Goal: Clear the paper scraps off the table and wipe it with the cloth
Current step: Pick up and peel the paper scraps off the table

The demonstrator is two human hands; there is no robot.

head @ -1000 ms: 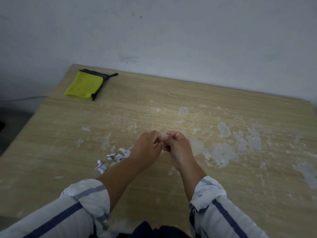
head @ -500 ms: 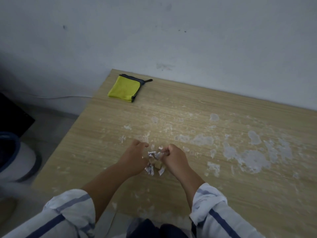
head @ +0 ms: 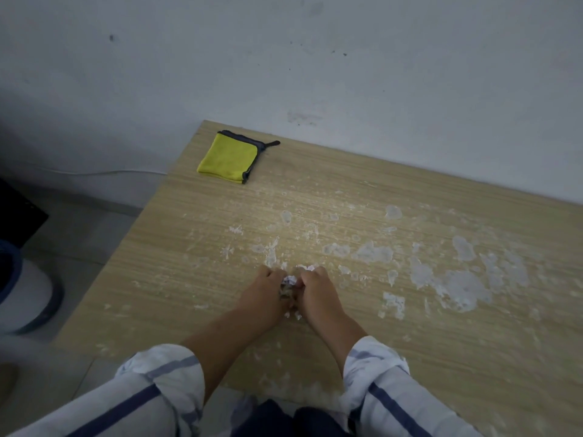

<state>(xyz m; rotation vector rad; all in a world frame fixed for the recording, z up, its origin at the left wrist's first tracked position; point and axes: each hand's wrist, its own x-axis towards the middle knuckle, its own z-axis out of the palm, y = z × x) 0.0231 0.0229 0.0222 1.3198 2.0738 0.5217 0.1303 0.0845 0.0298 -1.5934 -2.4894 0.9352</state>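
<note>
Both hands have closed in since the earlier frames, and the scraps (head: 288, 281), loose and spread between them half a second ago, are now bunched in the gap between the knuckles, near the middle of the table (head: 189, 247). Left hand (head: 264, 294) and right hand (head: 319, 291) are curled knuckles-up, with the fingers folded round the bunch from either side. How firmly each hand pinches cannot be told, since the fingertips are hidden. A few bits lie just outside the grip on the near side and beside the right knuckles. Risk: a lift from this two-sided hold would probably shed the small pieces, because nothing supports them from below. White residue (head: 457, 285) is smeared across the surface to the right. It looks stuck on and could be mistaken for paper. The cloth (head: 228, 159) lies folded at the far left corner, well apart and untouched, so wiping is not yet begun. What looks like a bin (head: 28, 294) stands on the floor to the left. A carry past the table edge could scatter scraps there.
</note>
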